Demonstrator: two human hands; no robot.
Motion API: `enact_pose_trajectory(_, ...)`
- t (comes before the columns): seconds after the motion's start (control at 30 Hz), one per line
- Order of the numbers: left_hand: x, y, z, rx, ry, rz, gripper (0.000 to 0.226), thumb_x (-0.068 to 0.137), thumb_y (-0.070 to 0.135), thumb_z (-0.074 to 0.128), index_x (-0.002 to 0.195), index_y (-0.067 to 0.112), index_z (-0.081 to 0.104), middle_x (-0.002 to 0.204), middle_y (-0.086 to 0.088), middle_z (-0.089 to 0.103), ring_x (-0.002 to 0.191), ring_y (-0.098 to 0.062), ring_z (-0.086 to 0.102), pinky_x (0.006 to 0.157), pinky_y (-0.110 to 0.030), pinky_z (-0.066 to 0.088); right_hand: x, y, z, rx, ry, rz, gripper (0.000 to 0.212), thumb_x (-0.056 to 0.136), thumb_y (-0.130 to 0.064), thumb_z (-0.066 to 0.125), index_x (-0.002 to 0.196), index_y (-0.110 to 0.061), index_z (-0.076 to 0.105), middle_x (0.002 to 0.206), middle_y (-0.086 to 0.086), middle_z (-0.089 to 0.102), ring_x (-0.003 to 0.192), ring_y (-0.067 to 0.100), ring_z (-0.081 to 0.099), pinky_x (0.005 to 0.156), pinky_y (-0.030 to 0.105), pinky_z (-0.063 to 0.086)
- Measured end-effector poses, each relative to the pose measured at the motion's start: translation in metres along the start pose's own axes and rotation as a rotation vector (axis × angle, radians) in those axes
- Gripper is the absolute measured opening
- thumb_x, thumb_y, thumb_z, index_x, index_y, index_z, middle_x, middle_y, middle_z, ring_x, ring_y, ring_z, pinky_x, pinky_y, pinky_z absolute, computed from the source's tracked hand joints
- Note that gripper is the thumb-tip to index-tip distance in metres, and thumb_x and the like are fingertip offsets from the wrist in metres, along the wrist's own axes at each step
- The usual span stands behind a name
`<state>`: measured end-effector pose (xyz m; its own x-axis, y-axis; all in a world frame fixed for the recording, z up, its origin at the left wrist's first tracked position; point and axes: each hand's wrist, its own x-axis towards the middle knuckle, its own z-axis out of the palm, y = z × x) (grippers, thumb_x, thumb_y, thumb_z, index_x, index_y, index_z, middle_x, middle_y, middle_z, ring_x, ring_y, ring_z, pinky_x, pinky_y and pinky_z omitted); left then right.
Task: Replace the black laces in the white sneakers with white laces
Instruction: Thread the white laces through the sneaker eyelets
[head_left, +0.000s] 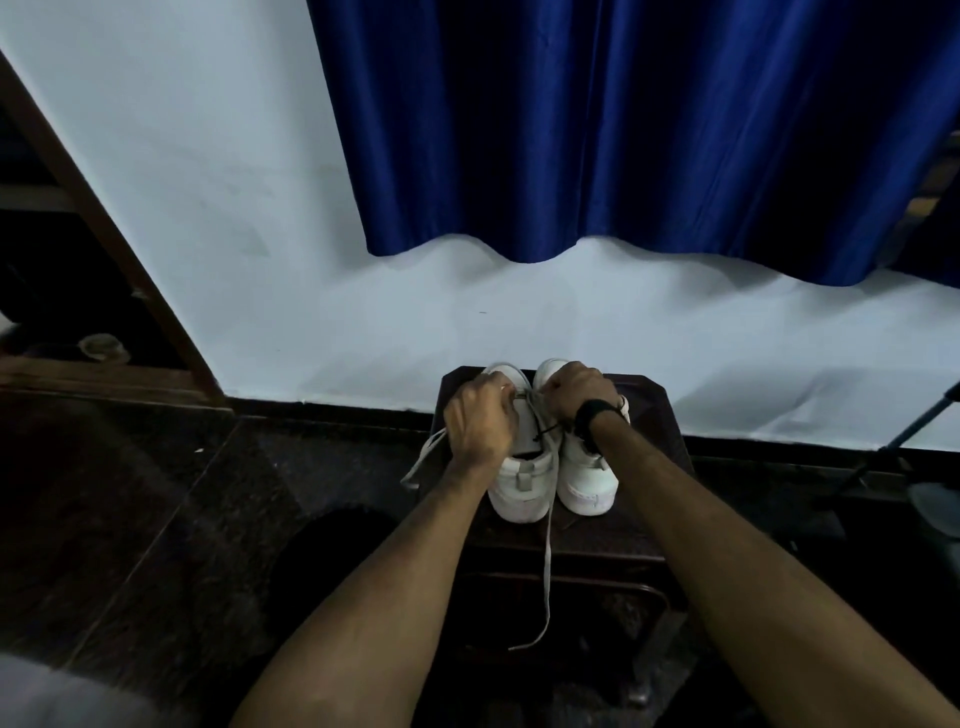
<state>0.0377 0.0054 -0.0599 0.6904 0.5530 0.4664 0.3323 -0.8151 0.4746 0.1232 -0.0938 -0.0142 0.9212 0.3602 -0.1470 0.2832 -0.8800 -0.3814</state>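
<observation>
Smooth white leather sneakers (550, 467) set on dark wooden stool (644, 530) at lower centre, flat woven white lace (546, 566) pinched by closed left hand (480, 421), right hand (576, 389) fisted, grip contents unclear.

One view only, head-worn, wide-angle. Looks forward and steeply down along both forearms, which run in from the bottom edge. Hands (530, 410) sit near frame centre, at arm's reach. Faces a pale wall (208, 208) with a blue curtain (623, 130) above; dark floor (130, 519) fills the lower frame.
</observation>
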Motion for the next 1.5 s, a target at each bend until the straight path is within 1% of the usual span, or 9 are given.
enact_pose_trajectory(0.2,0.002,-0.002,0.007,0.067,-0.103,0.096,0.009,0.083,0.023,0.062,0.088,0.018,0.067,0.085,-0.005,0.071,0.083,-0.031,0.067,0.059,-0.036,0.046,-0.003,-0.007,0.005,-0.001,0.048,0.037,0.047,0.092,-0.041,0.057,0.126,-0.008,0.054,0.130,0.014,0.059,0.122,0.031,0.056,0.101,0.037,0.044)
enact_pose_trajectory(0.4,0.001,-0.002,0.006,0.043,-0.069,0.106,0.018,0.088,0.031,0.058,0.084,0.015,0.066,0.082,-0.010,0.070,0.081,-0.036,0.066,0.056,-0.035,0.040,-0.005,-0.007,0.004,0.093,0.032,0.104,0.055,0.085,-0.050,0.064,0.122,-0.010,0.057,0.130,0.010,0.061,0.124,0.027,0.054,0.104,0.036,0.041)
enact_pose_trajectory(0.63,0.001,-0.002,0.002,0.064,-0.113,0.073,0.021,0.089,0.034,0.057,0.088,0.017,0.068,0.084,-0.009,0.071,0.082,-0.034,0.067,0.058,-0.034,0.043,-0.010,-0.012,0.001,0.155,0.054,0.174,0.045,0.084,-0.041,0.065,0.119,-0.013,0.060,0.129,0.008,0.061,0.124,0.026,0.055,0.105,0.037,0.042)
enact_pose_trajectory(0.7,0.002,-0.001,0.000,0.065,-0.140,0.072,0.019,0.088,0.035,0.059,0.088,0.018,0.068,0.084,-0.008,0.072,0.082,-0.032,0.067,0.059,-0.033,0.042,-0.010,-0.015,0.001,0.150,0.054,0.171,0.042,0.082,-0.040,0.068,0.115,-0.014,0.061,0.126,0.007,0.063,0.121,0.026,0.057,0.103,0.036,0.043)
enact_pose_trajectory(0.83,0.003,0.001,-0.003,0.089,-0.150,0.066,0.015,0.085,0.033,0.064,0.092,0.020,0.068,0.086,-0.006,0.072,0.085,-0.031,0.068,0.061,-0.034,0.047,-0.009,-0.022,-0.003,0.177,-0.008,0.132,0.029,0.073,-0.037,0.077,0.088,-0.018,0.060,0.110,0.007,0.069,0.103,0.026,0.065,0.087,0.034,0.052)
enact_pose_trajectory(1.07,-0.003,-0.007,-0.023,0.016,-0.102,-0.001,0.021,0.084,0.031,0.062,0.098,0.017,0.068,0.092,-0.011,0.071,0.092,-0.037,0.065,0.068,-0.039,0.048,-0.012,-0.042,-0.005,0.230,-0.026,0.095,0.055,0.077,-0.037,0.076,0.121,-0.010,0.057,0.124,0.009,0.062,0.117,0.027,0.059,0.086,0.030,0.047)
enact_pose_trajectory(1.27,-0.005,-0.017,-0.029,0.091,-0.206,0.052,0.022,0.087,0.033,0.058,0.102,0.020,0.068,0.097,-0.011,0.071,0.098,-0.036,0.064,0.072,-0.037,0.046,-0.016,-0.035,0.009,0.302,-0.112,0.109,0.036,0.081,-0.035,0.071,0.102,-0.006,0.066,0.112,0.015,0.068,0.105,0.028,0.064,0.073,0.027,0.043)
enact_pose_trajectory(1.37,-0.006,-0.017,-0.031,0.136,-0.291,0.117,0.027,0.085,0.035,0.061,0.106,0.018,0.068,0.103,-0.012,0.070,0.103,-0.037,0.062,0.076,-0.037,0.046,-0.022,-0.030,0.018,0.314,-0.030,0.123,0.042,0.079,-0.040,0.074,0.101,-0.005,0.066,0.109,0.014,0.069,0.104,0.028,0.065,0.078,0.030,0.048)
enact_pose_trajectory(1.5,-0.004,-0.010,-0.035,0.109,-0.302,0.040,0.024,0.085,0.034,0.059,0.099,0.018,0.071,0.099,-0.014,0.071,0.100,-0.037,0.064,0.074,-0.036,0.047,-0.031,-0.030,0.028,0.228,0.106,0.092,0.043,0.084,-0.043,0.065,0.106,-0.006,0.067,0.109,0.015,0.070,0.105,0.029,0.066,0.084,0.031,0.051)
